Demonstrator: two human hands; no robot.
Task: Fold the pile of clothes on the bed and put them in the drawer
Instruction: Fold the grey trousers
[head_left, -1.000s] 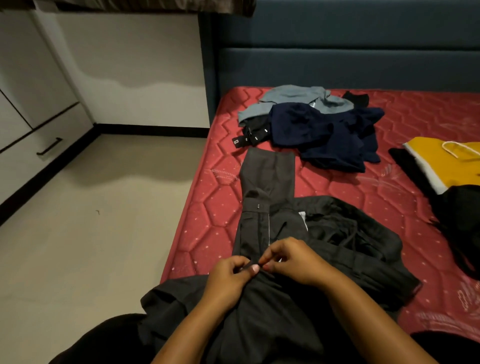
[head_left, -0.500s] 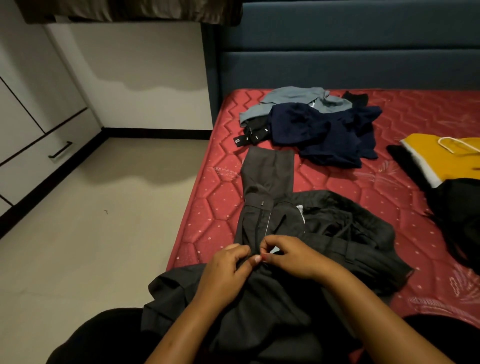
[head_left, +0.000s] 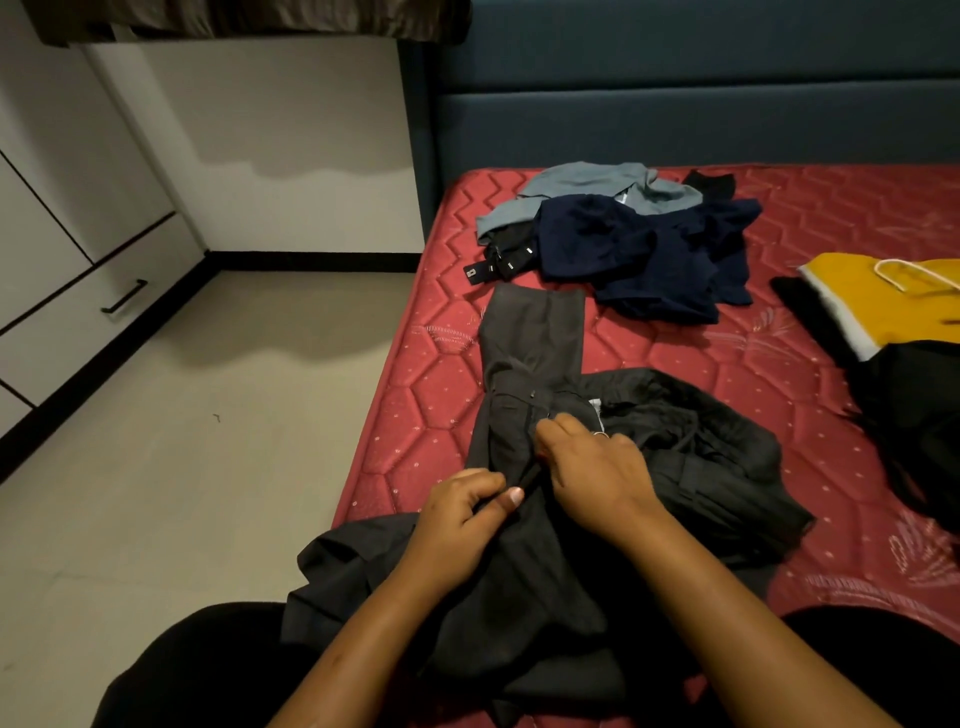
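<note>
Trousers (head_left: 530, 338) lie on the bed's (head_left: 727, 358) near edge, spilling onto the lap. The left hand (head_left: 462, 514) pinches their fly, and the right hand (head_left: 597, 473) pinches just above. The pile (head_left: 623, 244) sits near the headboard (head_left: 675, 104). The drawer (head_left: 93, 312) is closed, its contents hidden, across the pale floor (head_left: 208, 441).

Left hand (head_left: 460, 514), right hand (head_left: 597, 475) close together, both pinching trousers (head_left: 530, 338).

My left hand (head_left: 462, 514) and right hand (head_left: 597, 467) are ungloved, forearms bare behind the fingers; black clothing (head_left: 197, 670) covers my knees.
</note>
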